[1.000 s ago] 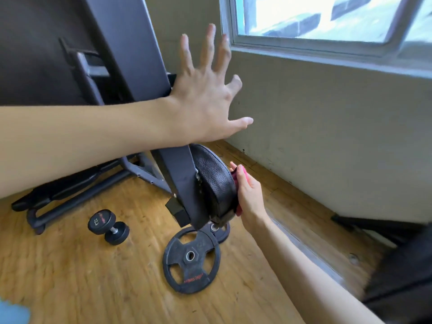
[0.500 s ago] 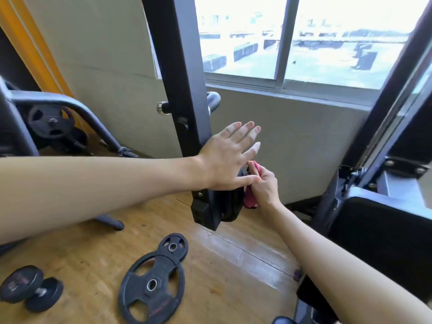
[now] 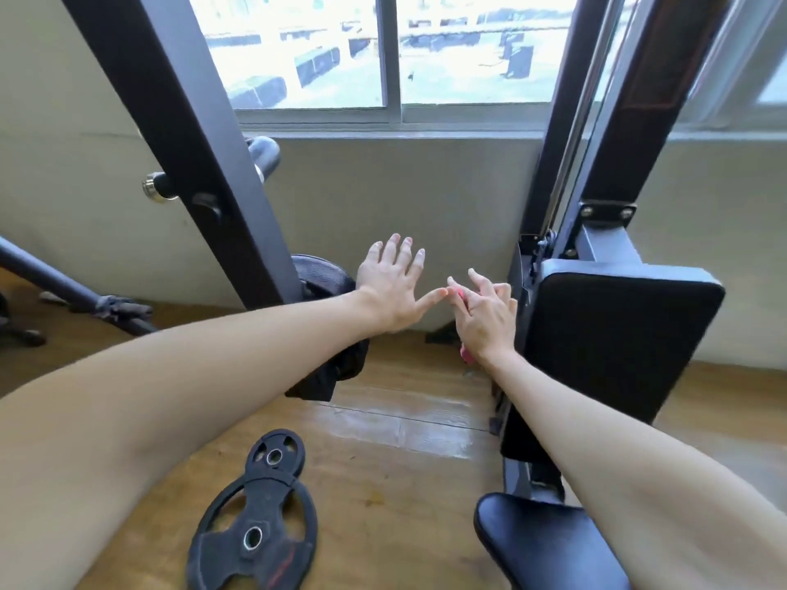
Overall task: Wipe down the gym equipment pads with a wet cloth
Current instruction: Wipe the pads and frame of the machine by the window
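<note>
Right hand (image 3: 485,321) holding pink cloth (image 3: 467,355), left hand (image 3: 392,287) spread open

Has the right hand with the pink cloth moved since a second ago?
Yes. The right hand with the pink cloth has left the round pad, moving right, toward the rectangular pad.

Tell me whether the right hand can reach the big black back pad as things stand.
Probably yes: the right hand, holding the pink cloth, is just beside the left edge of the back pad, with nothing between them. The left hand is out of the way.
</note>
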Demonstrator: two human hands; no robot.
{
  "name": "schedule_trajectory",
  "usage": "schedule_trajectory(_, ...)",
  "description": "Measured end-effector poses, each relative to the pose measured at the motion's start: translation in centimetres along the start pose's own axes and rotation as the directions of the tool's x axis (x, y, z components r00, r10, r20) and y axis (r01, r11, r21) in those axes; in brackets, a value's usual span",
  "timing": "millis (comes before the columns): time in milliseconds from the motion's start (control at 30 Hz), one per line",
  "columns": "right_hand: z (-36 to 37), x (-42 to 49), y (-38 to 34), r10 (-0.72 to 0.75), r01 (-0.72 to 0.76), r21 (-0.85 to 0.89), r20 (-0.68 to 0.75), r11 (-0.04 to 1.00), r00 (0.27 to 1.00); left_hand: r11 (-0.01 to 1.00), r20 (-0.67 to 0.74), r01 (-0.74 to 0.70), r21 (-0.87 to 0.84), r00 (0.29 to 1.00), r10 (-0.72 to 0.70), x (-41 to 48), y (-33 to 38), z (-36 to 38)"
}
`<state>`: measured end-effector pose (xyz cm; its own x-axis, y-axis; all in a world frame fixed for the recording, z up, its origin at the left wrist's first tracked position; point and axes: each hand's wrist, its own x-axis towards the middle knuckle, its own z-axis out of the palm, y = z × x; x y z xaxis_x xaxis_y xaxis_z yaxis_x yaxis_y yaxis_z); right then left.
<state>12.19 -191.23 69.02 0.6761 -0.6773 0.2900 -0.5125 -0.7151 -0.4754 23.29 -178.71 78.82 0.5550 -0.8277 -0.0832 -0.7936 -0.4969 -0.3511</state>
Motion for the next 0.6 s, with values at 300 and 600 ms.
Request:
schedule_trajectory(300,0.3,-9.1,-0.8,0.149,-0.170,-0.165,-0.129,0.972,0.980,0.958,-0.079,-0.273,-0.090,0.961,0.266,-4.9,2.0,6.0)
schedule_trajectory(600,-0.4,-26.0,2.6,0.333,-0.367,-0.319,-0.159,0.874,0.930,0.750,-0.213,-0.661,-0.023,0.737,0.642,-8.9,10.8,9.8)
